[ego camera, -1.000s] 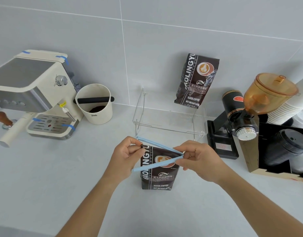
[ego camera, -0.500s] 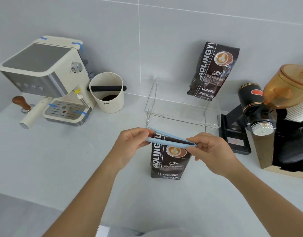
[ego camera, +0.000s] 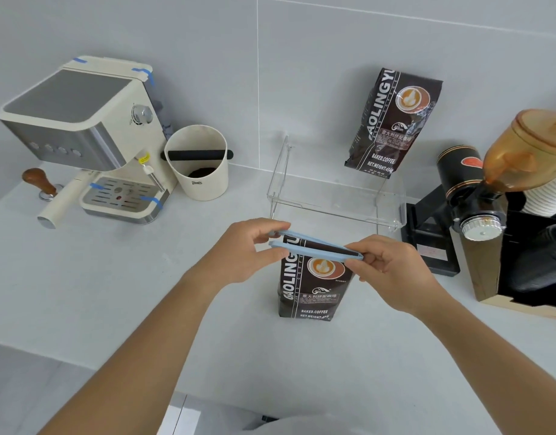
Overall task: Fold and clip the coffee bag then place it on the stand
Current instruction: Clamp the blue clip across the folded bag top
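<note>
A dark brown coffee bag [ego camera: 311, 290] stands upright on the white counter, its top folded over. A light blue sealing clip [ego camera: 314, 248] straddles that folded top, its two bars still slightly apart at the left end. My left hand [ego camera: 248, 249] pinches the clip's left end and my right hand [ego camera: 393, 268] pinches its hinged right end. Behind the bag is a clear acrylic stand [ego camera: 333, 199], and a second coffee bag [ego camera: 393, 120] stands on its back right.
A cream espresso machine [ego camera: 85, 136] with a tamper [ego camera: 39, 183] sits at the left, a cream knock box [ego camera: 196, 163] beside it. A coffee grinder [ego camera: 490, 177] with an amber hopper and a box of cups and lids stand at the right.
The clip's two bars have closed from a wide V to nearly parallel over the bag's folded top. The camera view shifted a little; the bag stayed in place.
</note>
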